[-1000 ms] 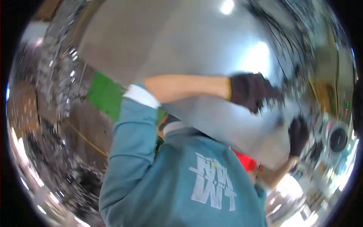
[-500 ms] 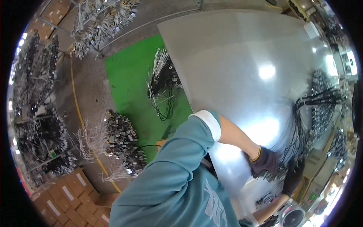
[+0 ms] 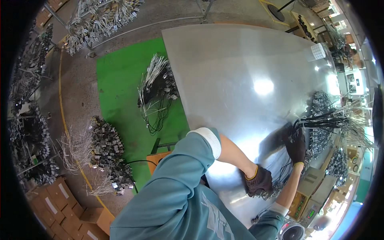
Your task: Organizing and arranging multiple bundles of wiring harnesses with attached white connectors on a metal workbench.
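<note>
Both my hands wear dark knit gloves with yellow cuffs, over the metal tabletop [image 3: 224, 80]. Farther off, my right hand [image 3: 295, 146] is closed around a bundle of black cables [image 3: 316, 122], whose pale loose ends fan out to the right. My left hand [image 3: 259, 182], nearer to me, is curled over the bundle's connector end, with small connectors showing beneath its fingers. Between the two hands black strands run along the table. Just beyond my right hand lies a pile of cable harnesses [image 3: 320, 102] with many small connectors.
Boxed instruments with lit displays [image 3: 308, 196] and a round device [image 3: 291, 232] stand at the right. A white block [image 3: 318, 51] sits at the table's far corner. Cable bundles [image 3: 107, 144] hang left of the green mat [image 3: 120, 80]. Cardboard boxes [image 3: 60, 208] are stacked at lower left.
My right hand has moved away from me, up along the cables, and now grips them. My left hand has shifted slightly left. The whole view has also shifted.
</note>
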Demonstrator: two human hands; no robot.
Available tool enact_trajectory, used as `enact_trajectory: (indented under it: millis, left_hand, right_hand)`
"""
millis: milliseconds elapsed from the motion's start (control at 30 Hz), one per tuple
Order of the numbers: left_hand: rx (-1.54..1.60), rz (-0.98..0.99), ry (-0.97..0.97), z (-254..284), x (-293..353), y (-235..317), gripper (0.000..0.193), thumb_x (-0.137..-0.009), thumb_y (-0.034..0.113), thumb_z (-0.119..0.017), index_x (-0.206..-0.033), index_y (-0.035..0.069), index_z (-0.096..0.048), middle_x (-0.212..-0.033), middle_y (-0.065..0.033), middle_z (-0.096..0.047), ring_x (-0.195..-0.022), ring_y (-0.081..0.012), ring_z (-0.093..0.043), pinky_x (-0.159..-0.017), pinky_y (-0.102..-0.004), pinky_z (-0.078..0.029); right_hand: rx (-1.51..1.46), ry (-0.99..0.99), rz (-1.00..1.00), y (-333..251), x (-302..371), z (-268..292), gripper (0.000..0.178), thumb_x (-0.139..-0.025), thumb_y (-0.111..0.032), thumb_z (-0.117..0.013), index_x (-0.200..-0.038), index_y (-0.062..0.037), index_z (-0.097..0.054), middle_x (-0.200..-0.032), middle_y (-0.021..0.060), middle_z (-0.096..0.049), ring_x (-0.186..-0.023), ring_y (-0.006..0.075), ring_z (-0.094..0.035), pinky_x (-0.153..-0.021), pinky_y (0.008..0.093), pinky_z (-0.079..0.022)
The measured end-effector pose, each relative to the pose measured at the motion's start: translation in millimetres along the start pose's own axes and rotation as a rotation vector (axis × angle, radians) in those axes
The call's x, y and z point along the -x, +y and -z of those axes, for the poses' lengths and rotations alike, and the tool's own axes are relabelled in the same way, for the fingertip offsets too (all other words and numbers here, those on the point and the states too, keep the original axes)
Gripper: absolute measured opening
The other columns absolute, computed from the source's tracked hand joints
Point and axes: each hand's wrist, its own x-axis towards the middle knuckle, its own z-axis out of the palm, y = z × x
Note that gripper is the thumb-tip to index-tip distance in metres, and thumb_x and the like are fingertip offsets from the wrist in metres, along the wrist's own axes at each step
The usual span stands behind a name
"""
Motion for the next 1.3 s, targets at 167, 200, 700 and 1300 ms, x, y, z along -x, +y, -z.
enact_trajectory:
  millis: [167, 200, 700, 1300]
  left_hand:
    - [-0.017, 0.030, 0.009, 2, 10, -1, 0.064, -0.067, 0.036, -0.090, -0.121, 0.009, -0.069, -0.109, -0.0186, -0.075, -0.106, -0.0434, -0.071, -0.092, -0.0546, -0.059]
    - [-0.017, 0.030, 0.005, 1, 9, -1, 0.064, -0.067, 0.036, -0.090, -0.121, 0.009, -0.069, -0.109, -0.0186, -0.075, -0.106, -0.0434, -0.071, -0.092, -0.0546, -0.059]
    - [0.066, 0.041, -0.384, 28, -13, -7, 0.080, -0.068, 0.028, -0.090, -0.141, 0.009, -0.062, -0.117, -0.0196, -0.076, -0.106, -0.0449, -0.073, -0.093, -0.0524, -0.059]
    - [0.159, 0.601, 0.633, 148, 55, -119, 0.026, -0.097, 0.016, -0.066, -0.115, 0.004, -0.080, -0.104, -0.0112, -0.081, -0.096, -0.0219, -0.077, -0.089, -0.0365, -0.063]
  right_hand:
    - [-0.256, -0.011, -0.051, -11, -3, -3, 0.095, -0.088, -0.057, -0.082, -0.157, 0.0024, -0.052, -0.147, 0.0297, -0.064, -0.141, 0.0469, -0.057, -0.116, 0.0530, -0.046]
    - [-0.178, -0.035, -0.074, -3, 0, -3, 0.096, -0.088, -0.060, -0.081, -0.156, 0.0017, -0.053, -0.146, 0.0291, -0.065, -0.137, 0.0476, -0.060, -0.115, 0.0537, -0.047]
    - [-0.202, -0.105, -0.087, 57, 21, -13, 0.080, -0.087, -0.047, -0.084, -0.154, -0.0102, -0.058, -0.130, 0.0270, -0.072, -0.115, 0.0475, -0.072, -0.097, 0.0532, -0.058]
    - [-0.235, 0.108, -0.072, -39, 86, 73, 0.054, -0.102, -0.031, -0.071, -0.147, -0.0033, -0.061, -0.127, 0.0250, -0.074, -0.113, 0.0429, -0.074, -0.097, 0.0445, -0.059]
